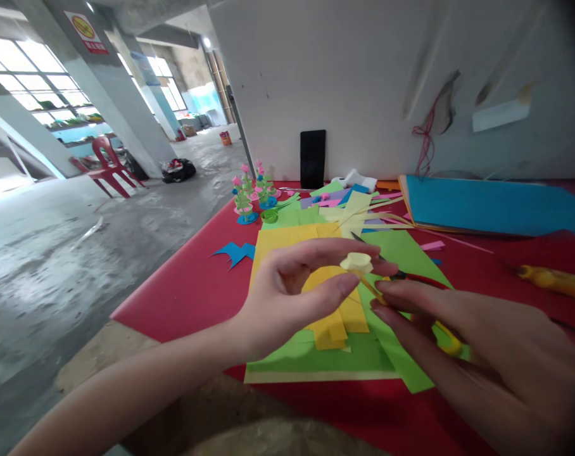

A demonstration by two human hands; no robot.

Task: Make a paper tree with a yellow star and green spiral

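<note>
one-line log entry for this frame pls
left hand: pinching pale yellow paper coil | right hand: fingertips at coil's strip | under hands: green paper, scissors | surface: red table

The scissors (413,278) lie mostly hidden behind both hands.

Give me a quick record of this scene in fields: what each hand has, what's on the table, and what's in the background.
left hand: pinches a small pale yellow paper coil between thumb and fingers
right hand: fingertips at the coil's stem
under hands: yellow paper on green sheets; scissors
table: red
far edge: paper flowers, blue sheet, black phone
</note>
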